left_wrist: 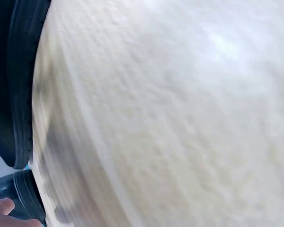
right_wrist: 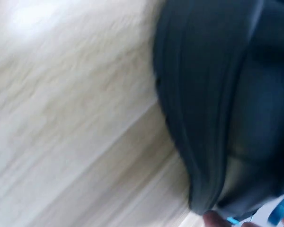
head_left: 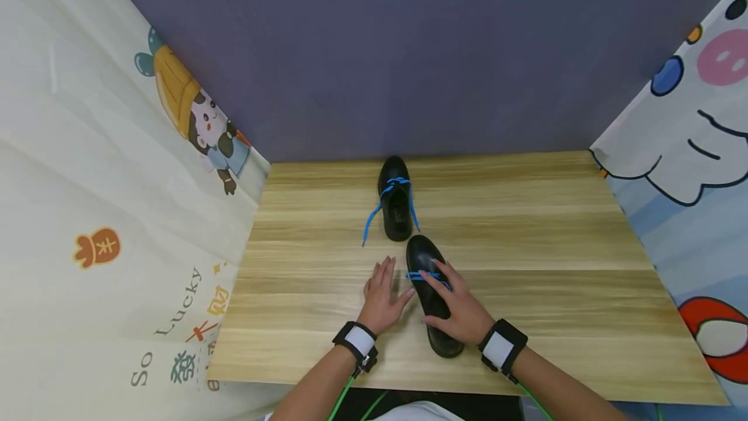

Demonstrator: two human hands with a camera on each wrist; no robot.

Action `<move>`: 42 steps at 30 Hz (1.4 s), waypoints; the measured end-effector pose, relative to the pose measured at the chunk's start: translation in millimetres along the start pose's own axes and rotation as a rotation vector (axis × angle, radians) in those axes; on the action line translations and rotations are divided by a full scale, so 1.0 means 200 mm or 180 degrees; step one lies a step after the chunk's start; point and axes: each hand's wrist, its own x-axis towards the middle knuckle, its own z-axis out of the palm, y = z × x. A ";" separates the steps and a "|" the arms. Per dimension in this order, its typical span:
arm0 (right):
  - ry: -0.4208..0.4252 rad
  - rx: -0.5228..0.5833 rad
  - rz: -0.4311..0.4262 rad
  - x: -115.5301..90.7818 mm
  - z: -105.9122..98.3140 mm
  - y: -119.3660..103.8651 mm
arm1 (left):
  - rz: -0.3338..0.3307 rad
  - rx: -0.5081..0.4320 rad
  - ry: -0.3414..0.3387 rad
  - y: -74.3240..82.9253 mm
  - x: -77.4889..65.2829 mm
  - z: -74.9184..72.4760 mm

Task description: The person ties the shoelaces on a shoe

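Observation:
A black shoe (head_left: 432, 304) with blue laces (head_left: 422, 275) lies on the wooden table, toe pointing away from me. My right hand (head_left: 464, 307) is over its right side, fingers spread and reaching across to the lacing. Its thumb lies over the shoe's opening. To the left of this shoe is my left hand (head_left: 382, 301), fingers extended forward and thumb toward the shoe, holding nothing. Beyond them stands a second black shoe (head_left: 398, 218), its blue lace ends hanging loose on both sides. The right wrist view shows the near shoe's sole edge (right_wrist: 194, 109) close up, fingertips at the bottom.
The wooden tabletop (head_left: 537, 226) spreads to both sides of the shoes. A dark purple-grey panel (head_left: 409, 51) rises along its far edge. White printed cloth (head_left: 105, 167) hangs at the left, and another cartoon-printed cloth (head_left: 695, 213) at the right.

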 end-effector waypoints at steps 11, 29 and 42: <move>-0.0173 -0.0149 0.0126 0.03 0.02 -0.04 | 0.0000 0.0150 0.0232 -0.07 -0.01 0.02; -0.0199 -0.0098 0.0389 0.07 -0.02 0.09 | -0.0152 0.0358 0.0125 -0.07 -0.03 0.03; -0.0181 -0.0067 0.0665 0.21 -0.16 0.31 | -0.0194 0.0367 0.0087 -0.05 -0.03 0.03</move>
